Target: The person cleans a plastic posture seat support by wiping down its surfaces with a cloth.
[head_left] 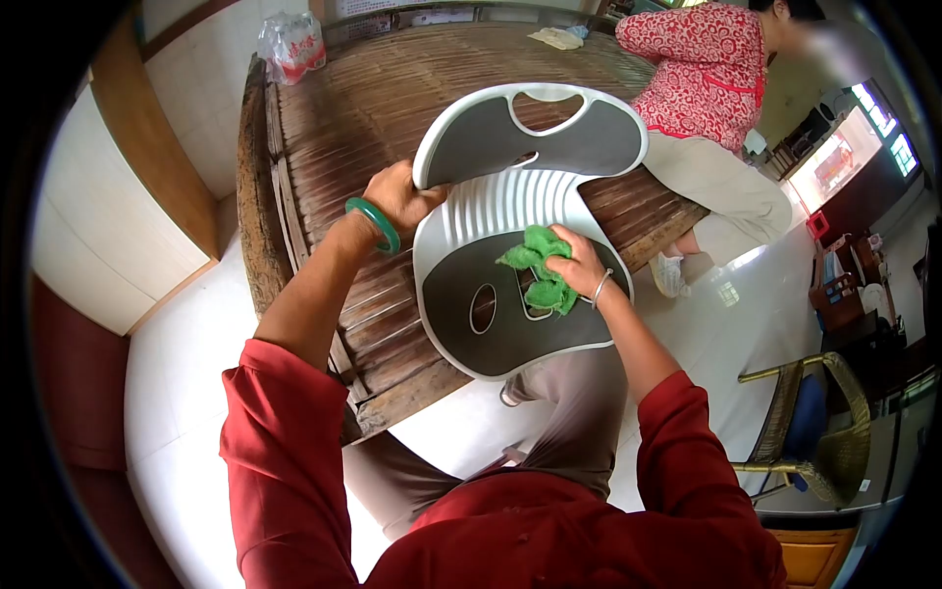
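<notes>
A grey and white plastic seat (456, 280) with a raised backrest (471, 137) rests on the slatted bamboo bed. My left hand (400, 199), a green bangle on its wrist, is closed on the backrest's lower left edge. In my right hand (581, 263) is a bunched green cloth (540, 260), pressed on the seat's dark panel near an oval cut-out. Part of that cut-out is hidden under the cloth. White ridges (510, 206) run between the seat panel and the backrest.
The bamboo bed (334, 108) extends behind the seat. A person in a red patterned top (697, 69) sits on its right side. A clear plastic pack (291, 47) stands at the far left corner, and a pale cloth (556, 37) lies at the back. A chair (819, 422) stands at right.
</notes>
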### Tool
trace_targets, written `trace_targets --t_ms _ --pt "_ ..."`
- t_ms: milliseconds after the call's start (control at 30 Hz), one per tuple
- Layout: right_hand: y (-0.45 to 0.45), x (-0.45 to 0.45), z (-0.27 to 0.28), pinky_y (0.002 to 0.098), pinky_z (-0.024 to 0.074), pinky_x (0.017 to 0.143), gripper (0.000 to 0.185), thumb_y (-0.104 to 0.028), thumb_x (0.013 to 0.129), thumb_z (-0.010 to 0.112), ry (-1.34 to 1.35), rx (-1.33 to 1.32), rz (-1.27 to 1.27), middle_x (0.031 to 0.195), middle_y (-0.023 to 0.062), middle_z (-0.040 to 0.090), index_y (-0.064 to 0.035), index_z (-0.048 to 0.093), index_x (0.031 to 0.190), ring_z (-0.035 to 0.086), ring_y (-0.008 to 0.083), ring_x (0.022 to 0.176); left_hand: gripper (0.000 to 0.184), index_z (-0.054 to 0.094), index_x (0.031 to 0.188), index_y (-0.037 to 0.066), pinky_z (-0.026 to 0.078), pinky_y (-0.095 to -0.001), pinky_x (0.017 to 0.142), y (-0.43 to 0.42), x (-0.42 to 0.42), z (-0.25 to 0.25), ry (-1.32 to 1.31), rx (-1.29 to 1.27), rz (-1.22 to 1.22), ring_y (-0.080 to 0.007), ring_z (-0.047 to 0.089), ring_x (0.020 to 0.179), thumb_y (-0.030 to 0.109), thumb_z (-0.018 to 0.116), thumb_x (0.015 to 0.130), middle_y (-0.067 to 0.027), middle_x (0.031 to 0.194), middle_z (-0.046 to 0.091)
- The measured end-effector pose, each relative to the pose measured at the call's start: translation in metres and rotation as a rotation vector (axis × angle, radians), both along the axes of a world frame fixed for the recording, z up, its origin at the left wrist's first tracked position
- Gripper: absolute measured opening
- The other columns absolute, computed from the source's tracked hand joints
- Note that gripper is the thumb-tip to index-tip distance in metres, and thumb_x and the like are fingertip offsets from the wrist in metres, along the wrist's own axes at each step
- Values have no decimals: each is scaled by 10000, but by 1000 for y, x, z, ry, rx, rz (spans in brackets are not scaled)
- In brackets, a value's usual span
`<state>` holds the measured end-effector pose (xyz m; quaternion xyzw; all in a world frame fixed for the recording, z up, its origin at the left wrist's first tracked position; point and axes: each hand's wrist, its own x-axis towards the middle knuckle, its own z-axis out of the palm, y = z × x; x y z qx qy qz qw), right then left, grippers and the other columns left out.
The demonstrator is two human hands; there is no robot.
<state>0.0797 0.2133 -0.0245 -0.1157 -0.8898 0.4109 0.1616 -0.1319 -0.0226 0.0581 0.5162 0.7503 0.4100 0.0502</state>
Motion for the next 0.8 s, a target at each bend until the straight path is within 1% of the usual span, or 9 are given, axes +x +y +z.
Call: trace_targets --t_ms 133,167,267,367,433,500,533,767,800 --pt "2 -6 1 393 490 732 404 -154 739 607 148 74 -213 939 212 641 -43 532 1120 632 352 857 357 668 965 55 499 -420 750 0 -8 -3 -37 22 -86 -371 648 816 370 532 868 -202 841 669" --pt "2 -13 -1 339 485 793 466 -72 737 603 268 137 -273 952 152 656 -27 534 1196 638 257 855 357 668 965 55 499 -420 750 0 -10 -4 -39 20 -82 -371 648 816 370 532 868 -202 841 669" --pt "9 -36 2 374 483 840 576 -95 740 610 316 276 -280 1005 183 657 -48 473 1297 644 323 921 303 667 986 51 496 -414 761 0 -7 1 -45 15 -104 -369 649 840 304 548 866 -207 862 671" --pt "8 -53 -2 426 476 847 641 -150 733 615 281 395 -343 1030 212 647 -91 430 1344 623 390 933 288 669 983 52 497 -414 766 -1 -9 3 -51 5 -137 -368 648 846 288 562 857 -204 869 673" --pt "3 -57 3 470 466 822 626 -246 741 589 -112 417 -337 972 237 647 -160 430 1340 612 420 902 270 681 974 63 500 -421 754 1 -10 2 11 27 -138 -370 649 830 276 578 844 -203 862 672" --pt "0 -59 -3 467 475 820 576 -277 723 613 -121 359 -361 985 216 654 -186 484 1277 616 408 918 270 642 1048 34 487 -364 761 3 -13 5 58 -92 -134 -271 628 814 230 578 873 -167 851 655" --pt "1 -61 -1 462 475 826 544 -277 723 612 -186 350 -364 991 205 657 -175 512 1247 614 404 932 272 645 1042 33 492 -380 757 4 -9 9 73 -123 -104 -312 638 829 241 583 877 -192 865 659" --pt "25 -48 1 422 471 840 364 -270 709 614 -364 295 -213 995 187 657 -105 645 1033 606 382 965 282 640 1055 44 498 -404 745 8 -4 11 73 -154 -65 -332 646 821 267 580 893 -196 875 663" --pt "24 -44 7 396 473 771 315 -241 692 603 -348 208 -144 919 182 657 -79 655 957 618 349 849 282 640 1055 44 498 -404 745 9 -3 9 75 -151 -67 -332 646 821 267 580 893 -196 875 663"
